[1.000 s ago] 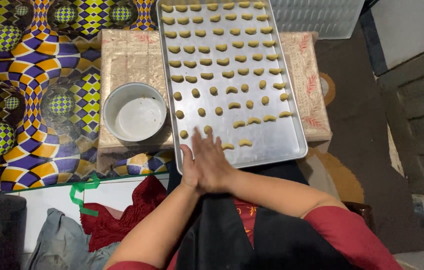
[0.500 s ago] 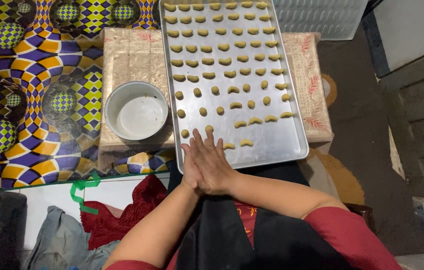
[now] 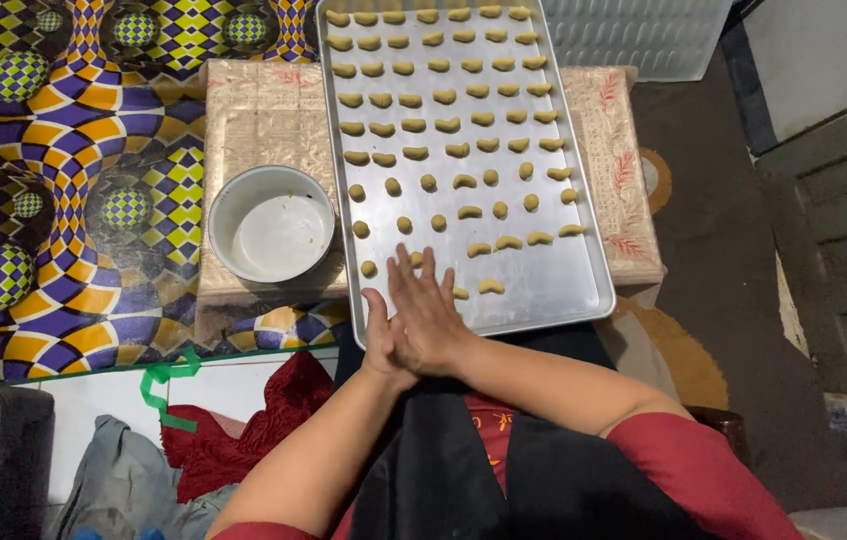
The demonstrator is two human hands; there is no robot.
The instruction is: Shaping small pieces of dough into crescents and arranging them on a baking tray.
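Over the near edge of the metal tray [image 3: 584, 290], I am pressing my right hand [image 3: 429, 315] flat on my left hand [image 3: 381, 345], seemingly rolling dough hidden between; next, placing it beside the dough crescents [image 3: 491, 286].

Both bare forearms come in from below, converging at the near edge of the long silver metal baking tray [image 3: 584, 290]. Right hand [image 3: 431, 312] lies flat over left hand [image 3: 381, 335], palms pressed together, fingers straight and pointing up over the tray's near end.
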